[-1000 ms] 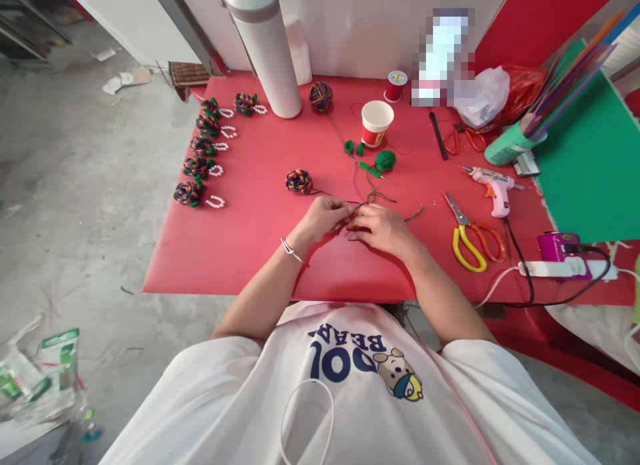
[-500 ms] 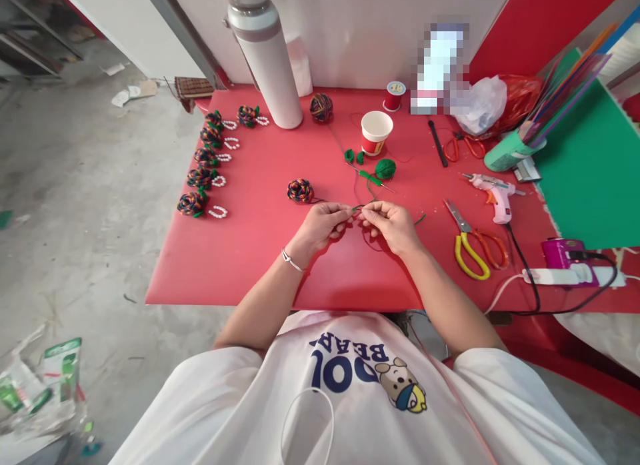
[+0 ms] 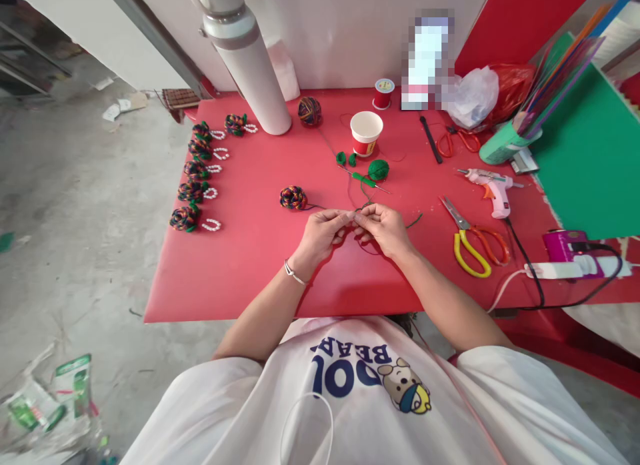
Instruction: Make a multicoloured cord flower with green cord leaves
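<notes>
Over the middle of the red table, my left hand [image 3: 326, 233] and my right hand [image 3: 384, 228] meet fingertip to fingertip. Both are closed in a pinch on green yarn [image 3: 368, 203]; the bit between the fingers is mostly hidden. A loose green yarn tail [image 3: 415, 220] sticks out beyond my right hand. Left of the hands lies a multicoloured crocheted flower [image 3: 293, 197], its dark strand running toward my left hand. Just past the fingers are a crochet hook [image 3: 364, 180] with a green grip, a green yarn ball [image 3: 379, 170] and small green crocheted pieces [image 3: 341, 158].
Several finished flowers [image 3: 184, 218] with bead loops [image 3: 211, 224] line the left edge. A white bottle [image 3: 260, 78], multicoloured yarn ball [image 3: 310, 110] and paper cup [image 3: 367, 133] stand behind. Scissors [image 3: 470, 245], a glue gun [image 3: 495, 190] and a power strip [image 3: 555, 270] lie right.
My fingertips have drawn closer together and now touch, covering the short length of yarn that showed between them. The head view has shifted slightly; the table items stay in place.
</notes>
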Action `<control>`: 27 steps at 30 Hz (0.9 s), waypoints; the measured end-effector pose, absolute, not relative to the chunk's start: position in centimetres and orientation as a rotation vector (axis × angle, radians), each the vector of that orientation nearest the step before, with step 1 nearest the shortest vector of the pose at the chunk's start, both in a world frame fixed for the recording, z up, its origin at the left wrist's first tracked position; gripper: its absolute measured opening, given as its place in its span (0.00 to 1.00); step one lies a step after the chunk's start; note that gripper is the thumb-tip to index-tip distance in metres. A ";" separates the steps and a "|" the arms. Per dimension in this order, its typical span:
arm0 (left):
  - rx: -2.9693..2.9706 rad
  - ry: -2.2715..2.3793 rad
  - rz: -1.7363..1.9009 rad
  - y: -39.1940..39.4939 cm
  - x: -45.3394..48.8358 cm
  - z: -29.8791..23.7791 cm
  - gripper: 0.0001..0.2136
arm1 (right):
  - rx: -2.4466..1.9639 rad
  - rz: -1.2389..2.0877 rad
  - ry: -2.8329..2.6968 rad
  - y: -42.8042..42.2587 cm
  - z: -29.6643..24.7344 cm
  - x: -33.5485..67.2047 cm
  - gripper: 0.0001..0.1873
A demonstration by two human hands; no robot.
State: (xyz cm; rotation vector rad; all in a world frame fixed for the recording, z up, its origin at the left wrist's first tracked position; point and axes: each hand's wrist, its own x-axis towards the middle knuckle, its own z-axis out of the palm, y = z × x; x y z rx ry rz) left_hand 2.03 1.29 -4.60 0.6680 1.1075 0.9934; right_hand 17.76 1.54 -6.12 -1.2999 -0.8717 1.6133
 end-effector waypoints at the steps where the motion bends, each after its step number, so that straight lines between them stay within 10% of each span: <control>1: 0.649 1.118 1.009 1.3 2.1 -4.7 0.20 | -1.299 1.611 -0.889 1.4 -6.1 17.7 0.33; 27: 0.737 1.198 1.129 1.1 2.8 -6.1 0.16 | -1.262 1.582 -0.931 1.5 -6.0 18.0 0.14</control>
